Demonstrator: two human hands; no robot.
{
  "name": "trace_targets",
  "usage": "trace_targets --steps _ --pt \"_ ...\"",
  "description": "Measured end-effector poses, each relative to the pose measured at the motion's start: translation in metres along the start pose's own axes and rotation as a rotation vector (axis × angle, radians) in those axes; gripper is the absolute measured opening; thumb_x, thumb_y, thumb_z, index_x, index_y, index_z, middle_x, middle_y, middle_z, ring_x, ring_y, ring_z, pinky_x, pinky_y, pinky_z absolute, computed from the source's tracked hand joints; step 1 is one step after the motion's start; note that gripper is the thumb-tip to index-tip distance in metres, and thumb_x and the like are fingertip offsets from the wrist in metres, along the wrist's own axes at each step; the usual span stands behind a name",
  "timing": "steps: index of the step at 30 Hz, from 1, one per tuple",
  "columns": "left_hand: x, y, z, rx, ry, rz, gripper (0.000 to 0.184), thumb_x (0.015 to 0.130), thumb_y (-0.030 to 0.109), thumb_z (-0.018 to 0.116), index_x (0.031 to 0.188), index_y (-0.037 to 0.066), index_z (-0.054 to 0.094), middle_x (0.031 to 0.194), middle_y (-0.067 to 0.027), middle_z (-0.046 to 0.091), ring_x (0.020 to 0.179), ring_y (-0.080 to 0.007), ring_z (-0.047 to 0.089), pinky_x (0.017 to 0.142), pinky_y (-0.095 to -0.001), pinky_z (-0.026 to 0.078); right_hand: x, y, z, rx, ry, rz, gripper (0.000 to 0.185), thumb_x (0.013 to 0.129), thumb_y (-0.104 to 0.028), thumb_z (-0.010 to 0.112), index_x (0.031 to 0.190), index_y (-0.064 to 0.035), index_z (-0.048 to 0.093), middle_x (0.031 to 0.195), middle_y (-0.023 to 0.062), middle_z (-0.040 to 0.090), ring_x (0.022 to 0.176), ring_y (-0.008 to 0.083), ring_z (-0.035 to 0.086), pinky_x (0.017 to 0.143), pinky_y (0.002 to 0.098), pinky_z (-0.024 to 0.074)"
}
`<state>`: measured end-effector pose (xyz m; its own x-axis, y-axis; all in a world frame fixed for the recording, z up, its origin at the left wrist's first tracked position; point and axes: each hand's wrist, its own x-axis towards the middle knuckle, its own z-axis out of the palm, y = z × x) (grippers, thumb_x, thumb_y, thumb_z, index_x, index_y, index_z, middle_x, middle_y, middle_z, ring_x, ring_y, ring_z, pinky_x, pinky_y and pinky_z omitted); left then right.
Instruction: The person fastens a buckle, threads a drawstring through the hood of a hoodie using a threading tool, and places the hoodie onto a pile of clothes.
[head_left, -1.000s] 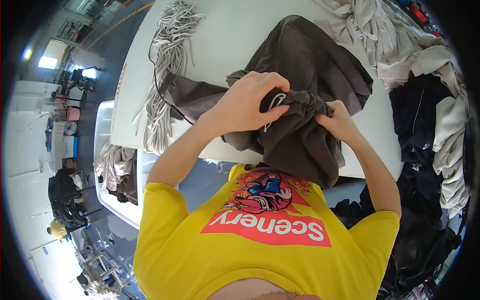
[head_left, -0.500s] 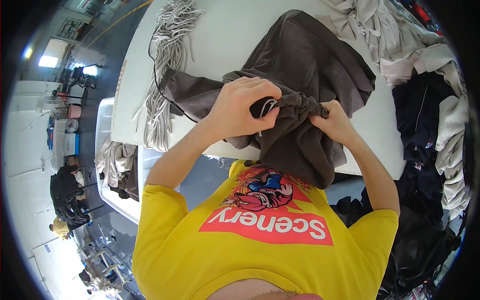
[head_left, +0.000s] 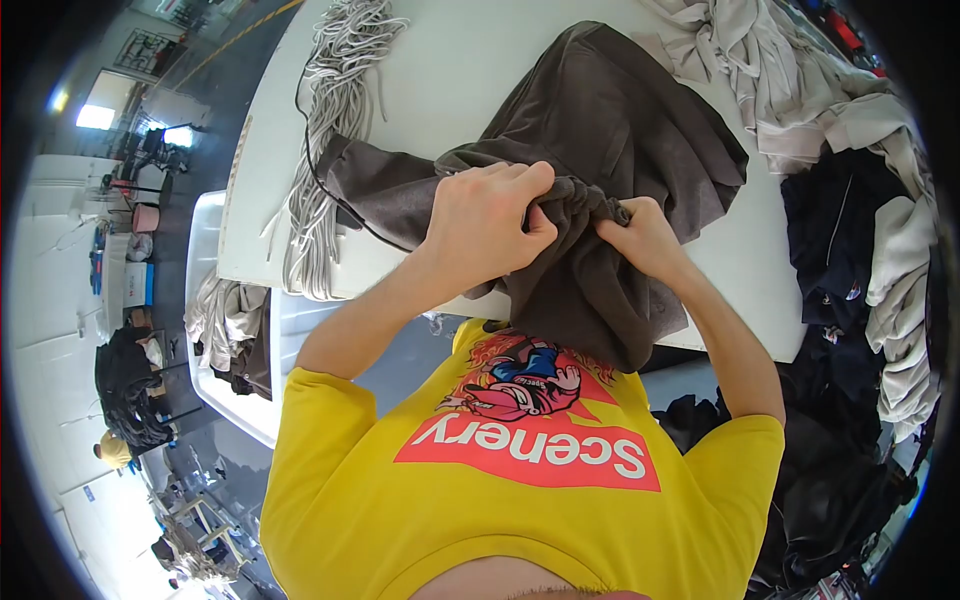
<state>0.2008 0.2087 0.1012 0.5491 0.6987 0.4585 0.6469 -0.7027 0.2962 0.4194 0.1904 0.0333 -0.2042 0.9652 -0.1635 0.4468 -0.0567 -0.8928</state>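
Note:
A dark brown garment [head_left: 600,120] lies bunched on the white table [head_left: 440,60], its lower folds hanging over the front edge. Gathered fabric runs between my two hands. My left hand [head_left: 488,218] is closed on the left end of the gathers, thumb and fingers pressed together. At the right end, my right hand [head_left: 643,238] pinches the same fabric. A dark sleeve-like part [head_left: 385,190] stretches left beneath a thin black cord. The white drawcord near my left hand is hidden now.
A bundle of pale cords [head_left: 335,110] lies at the table's left. Beige garments [head_left: 780,90] and dark navy ones [head_left: 840,230] are piled at the right. Below the left edge stands a white bin [head_left: 205,385] holding clothes. A person in yellow is far off at left.
Both hands have moved slightly left and closer together, gathering the fabric. The white cord loop seen by my left hand has gone out of sight.

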Motion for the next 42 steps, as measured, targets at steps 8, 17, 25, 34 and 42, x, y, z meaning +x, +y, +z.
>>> trace_targets --steps 8,17,25,34,42 --pt "-0.002 -0.019 0.015 -0.212 0.035 0.003 0.017 0.065 0.010 0.063 0.075 0.008 0.048 0.058 -0.0054 0.049 0.056 -0.0242 0.053 0.062 -0.0350 0.043 0.007 0.006 0.008 -0.005 0.052 -0.019 0.024 0.076 -0.011 0.058 0.067 0.0091 0.051 0.053 -0.0019 0.045 0.056 0.0033 0.042 0.049 0.0269 0.0360" --pt "0.009 -0.014 0.005 0.078 0.158 0.080 0.023 0.068 0.012 0.068 0.085 0.010 0.053 0.079 -0.0021 0.055 0.081 -0.0211 0.055 0.070 -0.0347 0.040 -0.005 -0.020 -0.007 -0.180 0.270 -0.146 0.024 0.072 -0.013 0.061 0.069 0.0099 0.055 0.051 0.0130 0.046 0.057 0.0045 0.046 0.049 0.0314 0.0404" --pt "0.019 -0.010 -0.009 0.047 0.284 0.090 0.018 0.063 0.009 0.068 0.076 0.010 0.055 0.075 -0.0017 0.058 0.078 -0.0214 0.056 0.074 -0.0353 0.041 -0.001 -0.043 -0.015 -0.300 0.355 -0.105 0.025 0.071 -0.027 0.066 0.070 -0.0021 0.063 0.062 0.0180 0.057 0.064 0.0366 0.060 0.058 0.0401 0.0476" --pt "0.013 -0.019 -0.001 0.022 0.175 0.049 0.016 0.064 0.013 0.066 0.076 0.010 0.056 0.072 -0.0023 0.061 0.076 -0.0194 0.059 0.078 -0.0353 0.042 0.013 -0.021 -0.003 -0.276 0.323 -0.001 0.029 0.072 -0.027 0.064 0.066 0.0016 0.059 0.060 0.0185 0.056 0.061 0.0353 0.060 0.057 0.0402 0.0458" --pt "0.016 -0.033 0.012 -0.022 0.192 -0.006 0.015 0.066 0.014 0.066 0.077 0.010 0.056 0.072 -0.0037 0.062 0.072 -0.0204 0.060 0.076 -0.0340 0.042 0.016 -0.010 0.000 -0.226 0.312 -0.057 0.030 0.073 -0.025 0.065 0.067 0.0040 0.059 0.055 0.0177 0.054 0.050 0.0252 0.057 0.053 0.0365 0.0430"
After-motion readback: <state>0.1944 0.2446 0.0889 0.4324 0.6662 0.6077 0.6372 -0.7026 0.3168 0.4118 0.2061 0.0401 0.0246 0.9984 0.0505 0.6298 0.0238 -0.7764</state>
